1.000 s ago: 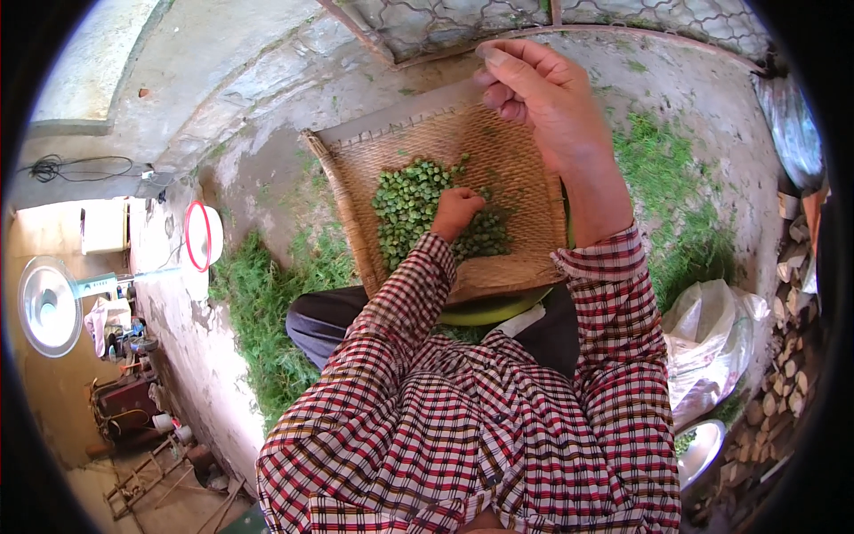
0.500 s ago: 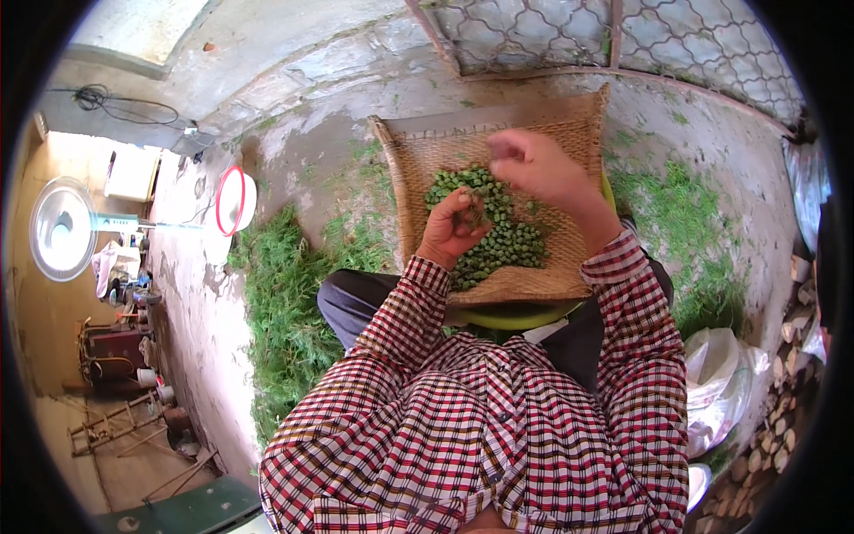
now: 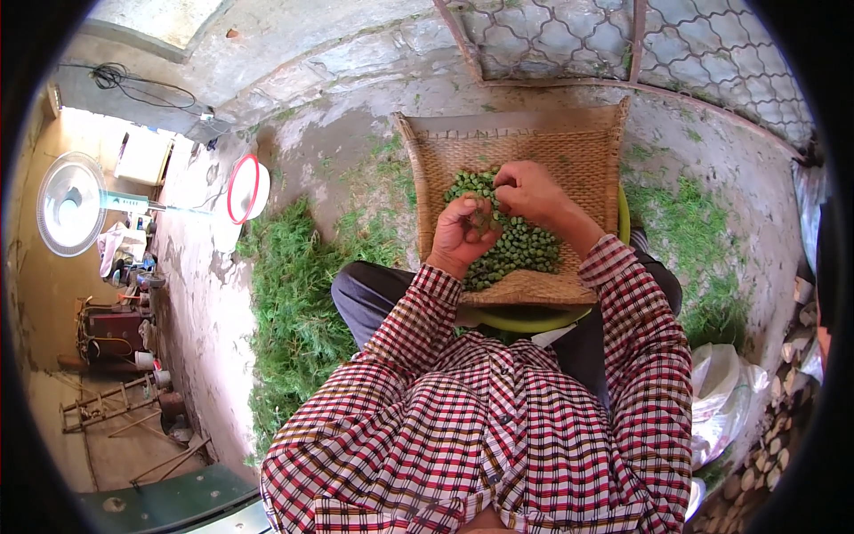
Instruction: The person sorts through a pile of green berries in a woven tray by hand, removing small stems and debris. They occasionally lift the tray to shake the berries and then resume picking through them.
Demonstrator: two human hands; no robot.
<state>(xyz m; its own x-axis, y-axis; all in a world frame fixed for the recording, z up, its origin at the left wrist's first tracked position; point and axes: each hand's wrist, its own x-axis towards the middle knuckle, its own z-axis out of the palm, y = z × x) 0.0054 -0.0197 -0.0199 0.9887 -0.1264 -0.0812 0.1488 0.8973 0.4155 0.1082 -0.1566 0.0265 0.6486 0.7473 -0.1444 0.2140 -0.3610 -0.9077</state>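
Your curled left hand point(image 3: 463, 236) is near your right hand point(image 3: 532, 190), its thumb and fingertips together, over a heap of small round green pods point(image 3: 520, 254) — I cannot tell what either grips. The pods lie in a tan woven tray point(image 3: 578, 147) above a lime-green basin point(image 3: 534, 319). Feathery green cuttings point(image 3: 298, 294) cover patchy grey ground point(image 3: 347, 147); a pale fan point(image 3: 69, 205) stands leftward.
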